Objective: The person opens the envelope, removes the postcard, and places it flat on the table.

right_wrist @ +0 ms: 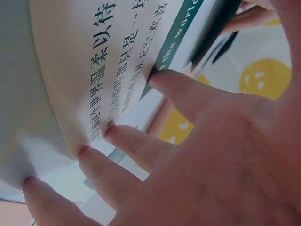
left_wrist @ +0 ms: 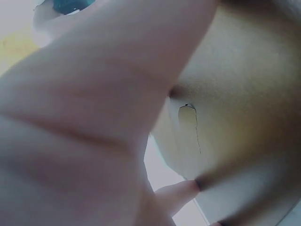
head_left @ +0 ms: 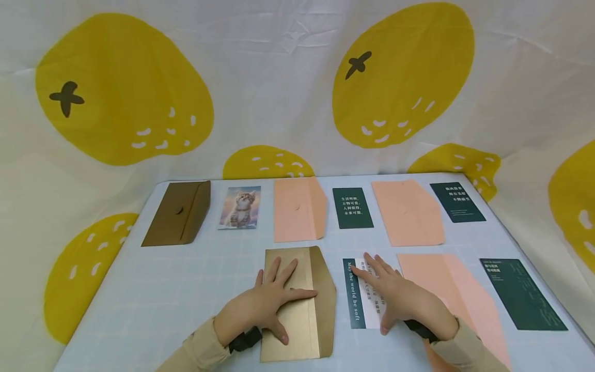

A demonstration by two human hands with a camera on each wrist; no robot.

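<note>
My left hand rests with fingers spread on a gold envelope, whose flap lies unfolded to the right. Close up in the left wrist view, the envelope's gold surface fills the right side, with fingertips touching it. To the right, my right hand spreads its fingers over a white card with a green strip that reads "May the world be soft". Several fingertips touch the card in the right wrist view, while one finger lands beyond its edge. Part of the card is hidden beneath the hand.
Along the back lie a brown envelope, a kitten card, pink envelopes and green cards. A larger pink envelope, partly under my right forearm, and a green card lie right.
</note>
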